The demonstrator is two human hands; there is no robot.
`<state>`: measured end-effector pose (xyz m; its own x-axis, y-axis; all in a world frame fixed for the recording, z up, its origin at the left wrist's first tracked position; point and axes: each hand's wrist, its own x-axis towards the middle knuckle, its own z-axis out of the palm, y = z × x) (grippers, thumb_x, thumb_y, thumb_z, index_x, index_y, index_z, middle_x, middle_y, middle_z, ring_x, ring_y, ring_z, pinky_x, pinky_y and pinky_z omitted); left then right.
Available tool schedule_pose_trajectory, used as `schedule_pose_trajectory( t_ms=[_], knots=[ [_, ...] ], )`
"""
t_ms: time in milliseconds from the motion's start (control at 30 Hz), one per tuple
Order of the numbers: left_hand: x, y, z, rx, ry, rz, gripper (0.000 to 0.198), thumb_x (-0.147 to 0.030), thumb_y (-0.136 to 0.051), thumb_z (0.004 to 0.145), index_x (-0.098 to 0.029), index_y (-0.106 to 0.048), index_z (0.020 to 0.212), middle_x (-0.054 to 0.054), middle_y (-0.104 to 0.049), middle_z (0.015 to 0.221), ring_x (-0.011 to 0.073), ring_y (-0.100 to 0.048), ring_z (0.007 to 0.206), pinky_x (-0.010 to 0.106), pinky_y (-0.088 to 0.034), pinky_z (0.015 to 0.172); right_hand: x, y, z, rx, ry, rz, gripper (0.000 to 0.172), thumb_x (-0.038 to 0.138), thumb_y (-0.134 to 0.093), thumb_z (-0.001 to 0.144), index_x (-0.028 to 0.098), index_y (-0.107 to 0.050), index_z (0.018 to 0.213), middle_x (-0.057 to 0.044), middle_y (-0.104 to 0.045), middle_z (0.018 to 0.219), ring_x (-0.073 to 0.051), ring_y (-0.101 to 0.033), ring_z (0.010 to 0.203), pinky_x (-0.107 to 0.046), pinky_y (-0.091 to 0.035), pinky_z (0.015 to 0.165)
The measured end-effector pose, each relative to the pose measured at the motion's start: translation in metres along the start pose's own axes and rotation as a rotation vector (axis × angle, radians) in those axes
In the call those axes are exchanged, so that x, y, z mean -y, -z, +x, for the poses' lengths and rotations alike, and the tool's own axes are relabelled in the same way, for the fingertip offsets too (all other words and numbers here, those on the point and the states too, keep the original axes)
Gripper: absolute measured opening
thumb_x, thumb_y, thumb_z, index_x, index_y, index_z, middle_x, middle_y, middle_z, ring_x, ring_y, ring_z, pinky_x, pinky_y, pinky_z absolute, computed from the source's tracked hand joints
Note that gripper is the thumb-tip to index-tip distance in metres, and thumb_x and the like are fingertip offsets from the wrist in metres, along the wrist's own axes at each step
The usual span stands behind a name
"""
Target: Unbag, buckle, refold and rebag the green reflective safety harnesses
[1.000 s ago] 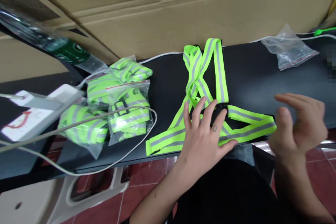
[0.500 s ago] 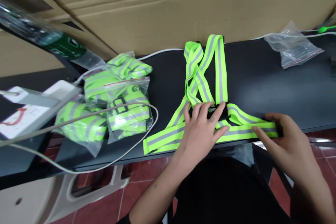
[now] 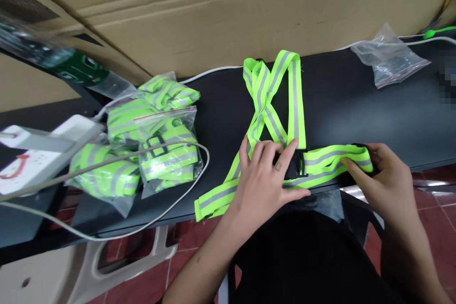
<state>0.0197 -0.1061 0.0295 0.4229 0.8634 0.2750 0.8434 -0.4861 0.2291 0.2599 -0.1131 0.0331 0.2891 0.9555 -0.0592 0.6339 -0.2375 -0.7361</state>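
Note:
A neon-green reflective harness vest [image 3: 297, 104] with grey stripes lies on the dark tabletop, its shoulder straps crossed toward the back. My left hand [image 3: 263, 175] rests palm down on it, fingers spread, touching the straps beside a black buckle [image 3: 294, 165] that the fingers partly cover. At the right end of the waist strap [image 3: 331, 156], my right hand [image 3: 386, 180] pinches the folded loop between thumb and fingers. The strap's left end [image 3: 213, 199] lies at the table's front edge.
Several bagged green reflective vests [image 3: 169, 152] lie to the left, crossed by a looping cable [image 3: 204, 152]. Beyond them are a white power strip [image 3: 46, 152] and a plastic bottle [image 3: 81, 69]. A clear zip bag [image 3: 392, 59] lies at back right, before cardboard [image 3: 221, 23].
The right end of the waist strap is raised and drawn slightly left in my right hand, now gripped. My left hand stays on the straps, and the buckle shows more.

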Motion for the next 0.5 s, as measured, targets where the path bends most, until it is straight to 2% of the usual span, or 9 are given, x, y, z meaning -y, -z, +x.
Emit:
schedule_pose_trajectory(
  t_ms=[67,167,267,367,500],
  knots=[
    [-0.002,-0.002,-0.003,0.031,0.010,0.007,0.081,-0.061,-0.072,0.081,-0.014,-0.049,0.143,0.013,-0.062,0.108,0.0309,-0.058,0.103,0.064,-0.035,0.106,-0.001,-0.003,0.002,-0.018,-0.029,0.118,0.043,0.046,-0.079,0.075,0.021,-0.069,0.109,-0.009,-0.076,0.098,-0.026,-0.072,0.082,-0.039,-0.057,0.070],
    [-0.006,-0.008,-0.005,0.018,0.028,0.010,0.064,-0.042,-0.071,0.089,-0.017,-0.049,0.144,0.012,-0.061,0.108,0.0296,-0.058,0.103,0.054,-0.046,0.094,-0.003,-0.006,0.005,-0.074,-0.029,0.161,0.044,0.046,-0.081,0.073,0.020,-0.072,0.108,-0.008,-0.076,0.092,-0.022,-0.068,0.070,-0.036,-0.055,0.062],
    [-0.007,-0.012,-0.003,-0.009,0.043,-0.020,0.061,-0.032,-0.073,0.088,-0.020,-0.049,0.143,0.011,-0.059,0.109,0.0290,-0.058,0.102,0.048,-0.048,0.087,-0.002,-0.005,0.007,-0.034,-0.017,0.062,0.032,0.045,-0.077,0.077,0.020,-0.075,0.097,-0.004,-0.072,0.077,-0.018,-0.062,0.061,-0.033,-0.049,0.054],
    [-0.007,-0.014,0.000,-0.032,0.073,-0.064,0.064,-0.024,-0.074,0.086,-0.022,-0.049,0.144,0.010,-0.058,0.109,0.0280,-0.059,0.099,0.045,-0.048,0.084,0.002,-0.003,0.009,0.017,-0.007,-0.011,0.026,0.045,-0.073,0.081,0.020,-0.072,0.087,-0.002,-0.068,0.069,-0.016,-0.058,0.058,-0.031,-0.044,0.052],
    [-0.006,-0.019,0.002,-0.076,0.079,-0.102,0.067,-0.009,-0.064,0.084,-0.024,-0.045,0.147,0.009,-0.057,0.108,0.0264,-0.058,0.098,0.043,-0.048,0.084,0.001,-0.008,0.010,-0.057,0.008,0.017,0.026,0.045,-0.073,0.080,0.020,-0.065,0.077,0.000,-0.061,0.063,-0.014,-0.053,0.055,-0.028,-0.041,0.047]
  ],
)
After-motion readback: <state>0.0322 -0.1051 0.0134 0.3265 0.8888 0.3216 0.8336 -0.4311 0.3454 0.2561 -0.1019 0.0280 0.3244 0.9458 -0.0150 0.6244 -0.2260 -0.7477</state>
